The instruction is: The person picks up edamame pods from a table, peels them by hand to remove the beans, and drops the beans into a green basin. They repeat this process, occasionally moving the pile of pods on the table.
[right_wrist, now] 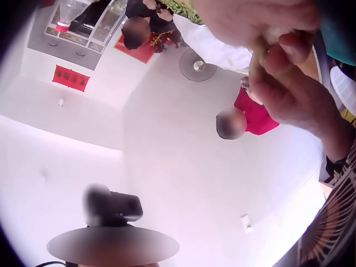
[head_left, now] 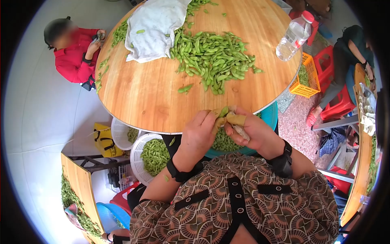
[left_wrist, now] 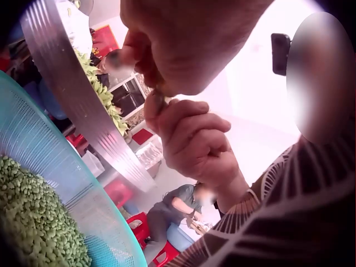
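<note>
In the head view the left hand [head_left: 198,136] and right hand [head_left: 254,132] meet just off the near edge of the round table. A green pod [head_left: 224,111] is pinched between their fingertips, with tape wrapped on some fingers. Under the right hand's curled fingers lies something pale [head_left: 240,131], too small to identify. Beneath the hands is a teal basket [head_left: 271,116] of shelled green beans [head_left: 226,142]. A heap of green pods [head_left: 215,57] spreads over the table beyond. In the left wrist view the left hand [left_wrist: 189,39] touches the right hand [left_wrist: 197,139] at the fingertips.
On the table [head_left: 138,97] lie a white cloth [head_left: 154,28] and, at right, a clear bottle [head_left: 293,37]. White baskets [head_left: 138,156] of pods stand low at left. An orange crate [head_left: 305,79] and red stools [head_left: 339,99] are at right. A person in red [head_left: 75,61] sits at left.
</note>
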The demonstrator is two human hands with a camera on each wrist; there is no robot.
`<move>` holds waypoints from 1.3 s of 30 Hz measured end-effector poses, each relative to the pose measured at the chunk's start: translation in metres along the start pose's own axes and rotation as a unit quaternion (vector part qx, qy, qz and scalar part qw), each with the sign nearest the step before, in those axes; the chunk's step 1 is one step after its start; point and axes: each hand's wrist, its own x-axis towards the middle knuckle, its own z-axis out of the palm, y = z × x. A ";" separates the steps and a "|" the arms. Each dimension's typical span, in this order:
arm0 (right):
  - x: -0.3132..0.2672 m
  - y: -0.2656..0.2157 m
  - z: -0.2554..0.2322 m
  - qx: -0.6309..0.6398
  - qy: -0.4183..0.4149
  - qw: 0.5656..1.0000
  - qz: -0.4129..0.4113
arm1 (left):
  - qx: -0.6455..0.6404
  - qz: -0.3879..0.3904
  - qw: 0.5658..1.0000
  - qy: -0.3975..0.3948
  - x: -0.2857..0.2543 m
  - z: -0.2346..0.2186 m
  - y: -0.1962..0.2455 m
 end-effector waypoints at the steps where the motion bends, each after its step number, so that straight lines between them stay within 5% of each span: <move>1: 0.000 0.000 0.004 0.000 0.006 1.000 0.006 | 0.028 0.014 0.999 0.015 0.000 0.000 0.001; 5: -0.003 0.003 0.012 -0.031 0.038 0.999 0.004 | -0.136 -0.107 0.983 0.058 -0.002 0.008 -0.007; 7: -0.003 0.000 0.004 -0.144 0.010 0.989 -0.018 | -0.263 -0.227 0.938 0.005 -0.001 0.008 -0.014; 8: -0.003 0.001 0.003 -0.144 0.011 0.989 -0.018 | -0.263 -0.226 0.938 0.005 -0.001 0.008 -0.014; 10: -0.003 0.003 0.001 -0.409 0.097 0.890 -0.177 | -0.125 -0.108 0.986 0.028 -0.001 0.009 -0.014; 11: -0.004 0.003 0.002 -0.409 0.097 0.890 -0.175 | -0.125 -0.110 0.986 0.028 -0.002 0.008 -0.012; 13: -0.003 0.002 0.006 -0.500 0.168 0.799 -0.289 | -0.041 -0.044 0.998 0.003 0.000 0.005 -0.005; 22: 0.004 0.001 0.011 -0.584 0.180 0.734 -0.297 | -0.127 -0.091 0.988 -0.021 -0.003 0.007 0.018; 26: 0.009 -0.001 -0.003 -0.584 0.135 0.746 -0.289 | -0.182 -0.139 0.973 -0.041 -0.002 -0.001 0.020; 32: -0.014 -0.017 -0.004 -0.583 -0.013 0.789 -0.194 | 0.101 -0.182 0.958 -0.198 -0.037 -0.092 -0.022; 34: -0.024 -0.027 0.002 -0.605 -0.029 0.796 0.010 | 0.180 -0.158 0.958 -0.160 -0.027 -0.099 -0.025; 35: -0.023 -0.025 0.001 -0.607 -0.033 0.794 0.009 | 0.256 -0.132 0.950 -0.122 -0.019 -0.102 -0.027; 39: -0.017 -0.019 0.003 -0.537 -0.030 0.843 0.012 | 0.207 -0.068 0.972 -0.082 0.027 -0.063 -0.071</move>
